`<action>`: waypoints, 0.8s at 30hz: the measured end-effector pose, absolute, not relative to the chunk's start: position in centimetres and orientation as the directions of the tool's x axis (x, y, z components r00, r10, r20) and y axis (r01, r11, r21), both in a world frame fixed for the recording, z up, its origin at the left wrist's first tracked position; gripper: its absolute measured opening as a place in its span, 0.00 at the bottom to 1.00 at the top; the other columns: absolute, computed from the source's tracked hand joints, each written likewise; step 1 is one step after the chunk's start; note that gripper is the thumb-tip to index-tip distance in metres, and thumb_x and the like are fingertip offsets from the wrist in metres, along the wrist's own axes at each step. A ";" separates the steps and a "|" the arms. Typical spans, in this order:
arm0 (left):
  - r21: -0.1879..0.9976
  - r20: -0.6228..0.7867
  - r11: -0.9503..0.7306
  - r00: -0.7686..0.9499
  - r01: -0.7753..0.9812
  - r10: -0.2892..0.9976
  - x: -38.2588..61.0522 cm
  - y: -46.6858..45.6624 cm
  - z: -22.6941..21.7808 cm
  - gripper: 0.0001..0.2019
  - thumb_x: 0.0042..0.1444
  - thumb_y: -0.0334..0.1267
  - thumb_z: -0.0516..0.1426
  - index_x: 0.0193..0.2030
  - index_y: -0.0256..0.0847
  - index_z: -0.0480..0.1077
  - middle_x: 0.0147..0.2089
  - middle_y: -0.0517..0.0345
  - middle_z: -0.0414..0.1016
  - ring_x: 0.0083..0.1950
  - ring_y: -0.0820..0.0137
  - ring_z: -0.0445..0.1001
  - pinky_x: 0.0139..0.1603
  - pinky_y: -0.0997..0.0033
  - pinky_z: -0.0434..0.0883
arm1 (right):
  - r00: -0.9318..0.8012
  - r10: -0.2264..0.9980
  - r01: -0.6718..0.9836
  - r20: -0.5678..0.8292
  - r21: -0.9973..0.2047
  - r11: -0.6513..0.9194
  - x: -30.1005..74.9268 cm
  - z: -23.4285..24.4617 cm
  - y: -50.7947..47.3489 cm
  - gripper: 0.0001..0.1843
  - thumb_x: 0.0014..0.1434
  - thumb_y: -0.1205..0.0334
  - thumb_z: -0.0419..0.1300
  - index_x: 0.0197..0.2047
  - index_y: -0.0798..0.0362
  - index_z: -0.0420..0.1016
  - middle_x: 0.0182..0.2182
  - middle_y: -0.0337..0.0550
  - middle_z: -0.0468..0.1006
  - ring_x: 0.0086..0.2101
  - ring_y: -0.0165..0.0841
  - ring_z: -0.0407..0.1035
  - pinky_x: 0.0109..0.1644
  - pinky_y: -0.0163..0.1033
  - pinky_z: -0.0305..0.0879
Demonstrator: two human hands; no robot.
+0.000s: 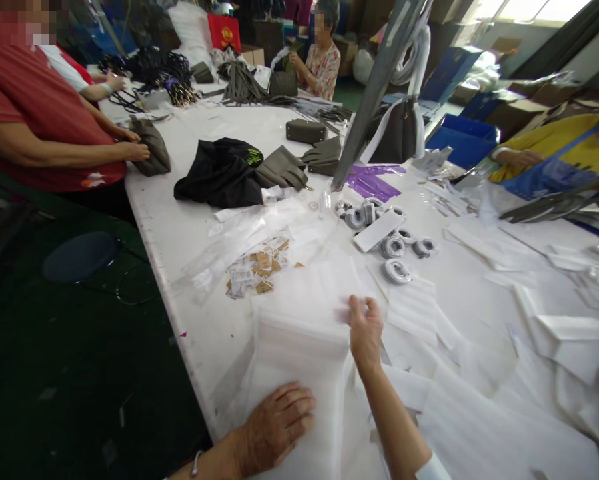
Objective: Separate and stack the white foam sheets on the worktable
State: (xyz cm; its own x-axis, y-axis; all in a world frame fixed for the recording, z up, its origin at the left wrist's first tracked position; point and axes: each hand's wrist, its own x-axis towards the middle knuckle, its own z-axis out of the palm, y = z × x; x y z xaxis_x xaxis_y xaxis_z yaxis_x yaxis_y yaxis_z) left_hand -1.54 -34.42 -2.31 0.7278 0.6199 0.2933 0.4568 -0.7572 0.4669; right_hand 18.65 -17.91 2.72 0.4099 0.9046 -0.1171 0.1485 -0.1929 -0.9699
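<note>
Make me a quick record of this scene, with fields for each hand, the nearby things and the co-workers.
Left hand: palm down on a white sheet
Right hand: fingers curled near the sheet's right edge; grip unclear
Surface: white table
Beyond the sheet: loose pile of brown and white tags
Right of the tags: wrapped gray coils
Farther back: black fabric with green lettering
Co-worker at left: red shirt, hands on a dark bag
Co-worker at right: yellow top
</note>
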 end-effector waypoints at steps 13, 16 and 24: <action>0.976 -0.119 0.070 0.231 0.208 0.966 -1.6 -31.0 -1.1 0.07 0.62 0.38 0.54 0.41 0.41 0.72 0.38 0.57 0.77 0.41 0.70 0.77 0.43 0.72 0.76 | -0.145 0.839 0.162 -0.524 -0.849 -0.503 27.3 6.9 -19.7 0.19 0.44 0.47 0.71 0.30 0.52 0.76 0.29 0.43 0.78 0.28 0.36 0.71 0.30 0.39 0.66; 0.958 -0.225 0.191 0.151 0.212 0.963 -1.4 -30.5 -1.5 0.10 0.60 0.38 0.55 0.48 0.41 0.70 0.41 0.56 0.78 0.37 0.71 0.77 0.37 0.74 0.76 | -0.004 0.952 0.434 -0.305 -0.858 -0.273 27.0 3.7 -20.5 0.12 0.42 0.53 0.69 0.22 0.51 0.74 0.31 0.42 0.79 0.31 0.36 0.70 0.31 0.37 0.64; 0.570 0.261 -0.273 0.144 0.775 0.954 -3.1 -30.8 -2.5 0.17 0.59 0.32 0.56 0.54 0.45 0.70 0.54 0.49 0.75 0.57 0.56 0.72 0.58 0.50 0.72 | -0.085 0.798 0.770 -0.597 -0.547 -0.327 36.3 1.3 -26.9 0.08 0.33 0.70 0.65 0.18 0.50 0.70 0.19 0.34 0.71 0.23 0.31 0.61 0.28 0.36 0.51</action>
State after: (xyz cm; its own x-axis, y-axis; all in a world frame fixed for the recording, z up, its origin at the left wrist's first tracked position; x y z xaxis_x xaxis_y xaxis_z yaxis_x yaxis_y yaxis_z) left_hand -3.05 -30.84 -2.52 0.1439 0.9544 0.2615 0.7751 -0.2730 0.5698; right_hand 36.27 -26.93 1.30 -0.0853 0.7976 -0.5971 0.7702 -0.3274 -0.5473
